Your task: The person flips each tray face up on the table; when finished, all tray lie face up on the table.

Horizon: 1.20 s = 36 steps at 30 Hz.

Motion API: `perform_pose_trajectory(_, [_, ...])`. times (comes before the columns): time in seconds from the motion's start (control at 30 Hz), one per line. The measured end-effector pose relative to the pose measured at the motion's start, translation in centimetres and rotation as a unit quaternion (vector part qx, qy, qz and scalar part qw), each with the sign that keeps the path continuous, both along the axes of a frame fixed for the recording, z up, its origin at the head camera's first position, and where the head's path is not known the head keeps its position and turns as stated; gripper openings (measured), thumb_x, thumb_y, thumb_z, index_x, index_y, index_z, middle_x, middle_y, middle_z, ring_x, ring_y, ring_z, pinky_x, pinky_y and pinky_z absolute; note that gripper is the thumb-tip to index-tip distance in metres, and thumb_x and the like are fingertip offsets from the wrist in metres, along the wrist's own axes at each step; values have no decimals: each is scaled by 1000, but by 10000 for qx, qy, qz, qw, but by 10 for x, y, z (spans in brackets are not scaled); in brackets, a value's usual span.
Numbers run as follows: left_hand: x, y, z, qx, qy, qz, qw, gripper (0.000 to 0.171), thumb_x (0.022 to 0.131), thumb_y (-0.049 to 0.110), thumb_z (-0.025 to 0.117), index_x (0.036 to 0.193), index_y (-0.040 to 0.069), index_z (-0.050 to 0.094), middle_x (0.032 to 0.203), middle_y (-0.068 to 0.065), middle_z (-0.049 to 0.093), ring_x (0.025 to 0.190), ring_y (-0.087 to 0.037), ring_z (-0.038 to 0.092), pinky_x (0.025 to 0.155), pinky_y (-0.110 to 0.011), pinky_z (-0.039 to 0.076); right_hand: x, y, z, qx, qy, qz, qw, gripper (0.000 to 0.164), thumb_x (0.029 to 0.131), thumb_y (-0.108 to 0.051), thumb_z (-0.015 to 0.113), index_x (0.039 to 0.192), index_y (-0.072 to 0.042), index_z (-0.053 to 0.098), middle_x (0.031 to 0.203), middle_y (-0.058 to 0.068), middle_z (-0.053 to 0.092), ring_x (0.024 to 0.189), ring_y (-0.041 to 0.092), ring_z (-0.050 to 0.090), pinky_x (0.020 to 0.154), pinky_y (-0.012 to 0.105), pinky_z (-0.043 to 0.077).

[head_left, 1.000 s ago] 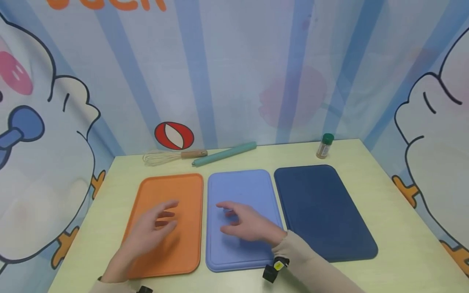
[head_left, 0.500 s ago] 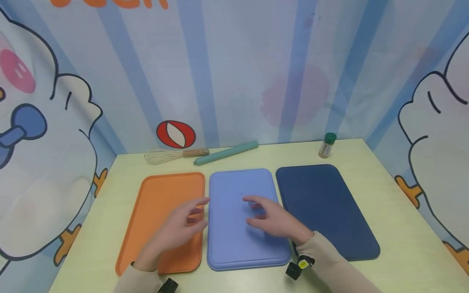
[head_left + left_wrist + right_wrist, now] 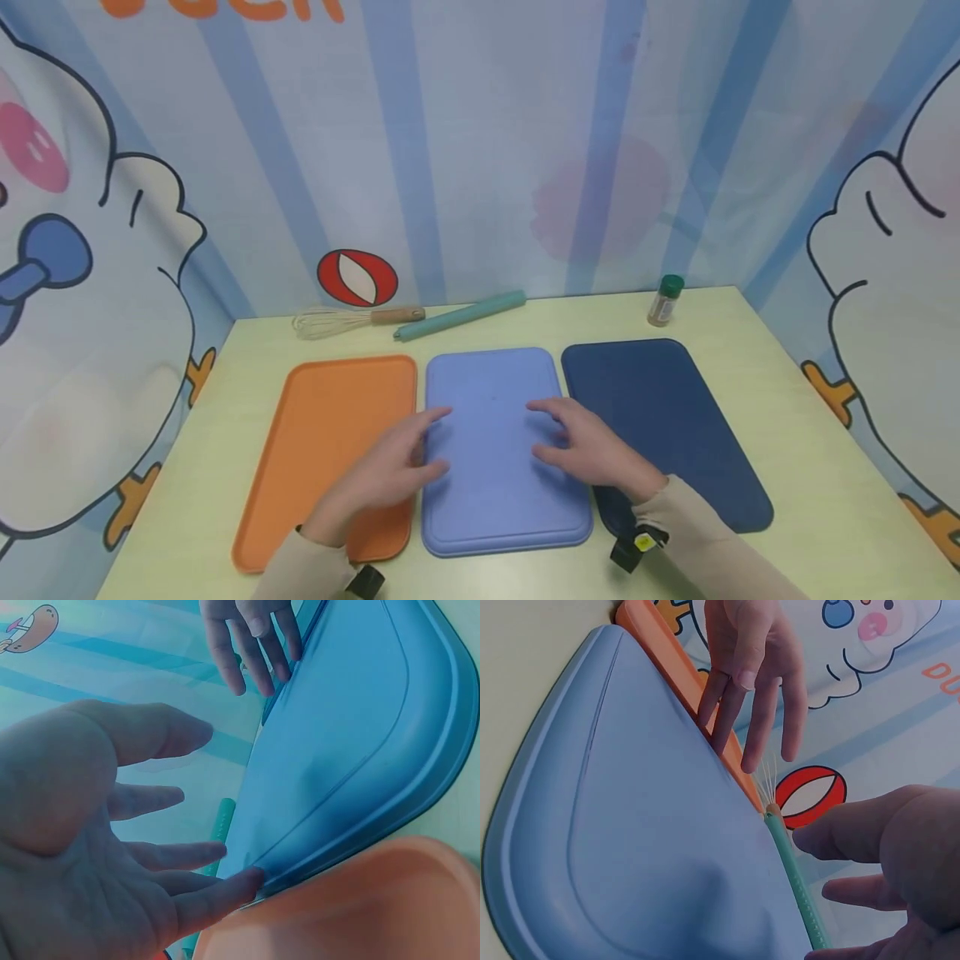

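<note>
A light blue rectangular tray lies in the middle of the table, with an orange tray to its left and a dark blue tray to its right. My left hand hovers over the seam between the orange and light blue trays, thumb and fingers spread apart. Above the light blue tray's right edge is my right hand, its fingers extended toward the left one. Both hands hold nothing, and their palms face each other. In the left wrist view the left fingertips overlap the light blue tray's edge.
Behind the trays a wire whisk with a wooden handle and a green rolling pin lie along the table's back edge. A small green-capped jar stands at the back right. A printed curtain hangs behind the table.
Both hands have moved to the right, the left from over the orange tray, the right from the light blue tray's middle to its right edge. The trays have not moved.
</note>
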<state>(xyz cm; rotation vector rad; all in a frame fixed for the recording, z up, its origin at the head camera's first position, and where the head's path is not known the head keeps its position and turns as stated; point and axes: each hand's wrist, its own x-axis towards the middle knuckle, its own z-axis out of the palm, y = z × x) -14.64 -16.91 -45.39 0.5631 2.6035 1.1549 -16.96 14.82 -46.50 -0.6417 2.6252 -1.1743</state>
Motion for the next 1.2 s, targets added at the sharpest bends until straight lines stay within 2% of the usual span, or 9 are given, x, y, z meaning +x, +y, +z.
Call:
perform_pose_trajectory(0.17, [-4,5,0,-126,-41,-111,9998,71,100,19,72,161,6,39,158,-16,47,123,-29,52,106,-52,46,1,5,2,274,174,-112,9994,56,97,-17,75,149,-7,56,153,25,49,140,45,50,108,61,48])
perform_pose_trajectory(0.27, [-4,6,0,-110,-87,-74,9999,70,100,20,72,161,7,39,161,-15,45,134,-31,51,111,-55,45,2,7,2,473,227,-144,9985,56,96,-18,75,148,-6,56,153,28,48,143,48,45,110,65,44])
perform_pose_trajectory(0.37, [-5,8,-1,-134,-74,-15,9999,70,100,20,72,161,8,40,162,-14,43,146,-33,45,117,-57,41,4,10,1,580,163,-148,9981,57,97,-19,74,149,-5,55,154,30,47,144,50,44,111,66,43])
perform_pose_trajectory(0.47, [-6,11,-1,-140,-75,36,9999,70,99,20,73,161,8,41,162,-14,44,149,-34,42,119,-58,38,7,12,1,646,64,-174,9977,58,96,-20,75,149,-5,55,155,31,47,146,52,41,113,67,40])
perform_pose_trajectory(0.73, [-7,18,1,-224,-114,85,9996,68,99,19,73,159,7,42,163,-14,43,153,-35,37,122,-59,33,13,12,5,753,-227,-174,9967,60,96,-20,77,150,-7,55,157,28,46,149,51,36,117,67,36])
perform_pose_trajectory(1.03, [-10,27,-4,-463,-112,314,9984,67,99,21,73,159,8,44,161,-18,43,150,-37,40,119,-59,37,17,11,3,700,-361,-153,9968,61,95,-19,76,151,-7,54,158,28,45,151,51,34,117,67,36])
perform_pose_trajectory(1.2, [-10,29,-4,-339,-114,350,9987,66,99,21,73,158,9,45,160,-17,44,149,-37,41,119,-60,37,18,13,4,716,-387,-116,9966,65,95,-21,76,153,-6,51,159,28,44,151,51,33,117,66,35])
